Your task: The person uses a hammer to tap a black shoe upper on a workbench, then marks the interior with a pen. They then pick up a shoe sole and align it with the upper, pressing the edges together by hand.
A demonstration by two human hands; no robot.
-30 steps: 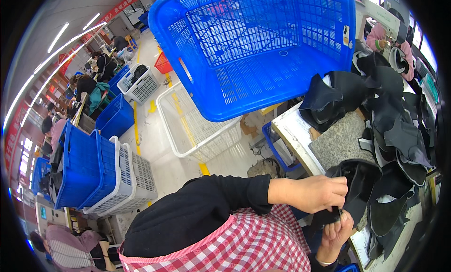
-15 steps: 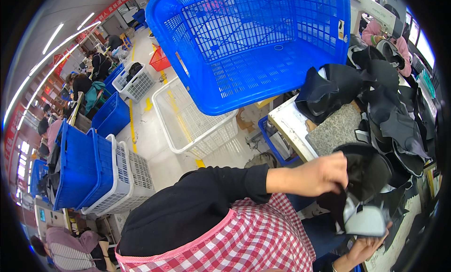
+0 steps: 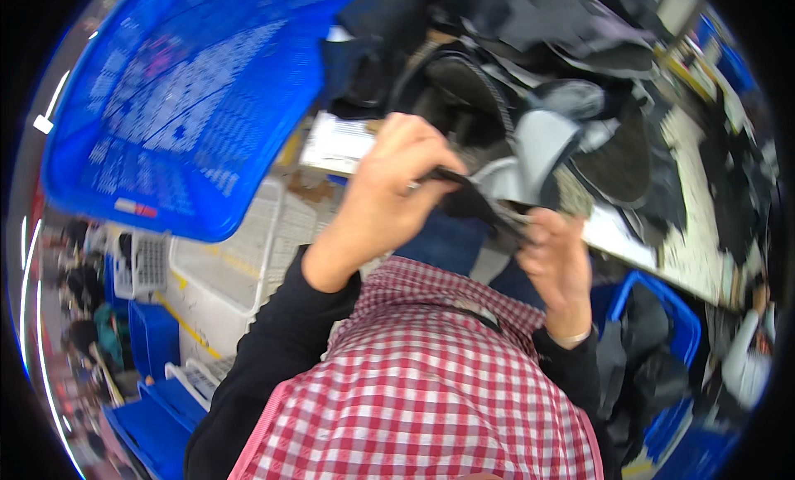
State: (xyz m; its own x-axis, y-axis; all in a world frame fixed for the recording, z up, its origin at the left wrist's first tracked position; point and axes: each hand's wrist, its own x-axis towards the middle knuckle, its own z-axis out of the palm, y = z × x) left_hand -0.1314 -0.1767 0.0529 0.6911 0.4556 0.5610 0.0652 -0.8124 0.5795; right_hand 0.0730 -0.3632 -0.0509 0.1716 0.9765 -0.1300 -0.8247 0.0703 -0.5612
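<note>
Fingers of both hands pinch one black-and-grey shoe upper (image 3: pixel 489 200).
Left hand (image 3: pixel 397 190) and right hand (image 3: pixel 556 260) grip it near the worktable's (image 3: pixel 662 252) front edge; heaped uppers (image 3: pixel 563 57) remain.

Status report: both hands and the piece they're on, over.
Left hand and right hand both grip a black-and-grey shoe piece. Blue basket on the left, black pieces heaped behind.

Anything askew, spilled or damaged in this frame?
The big blue plastic mesh basket sits tipped on edge. Both hands, left hand and right hand, grip a flat black piece. No damage visible.
</note>
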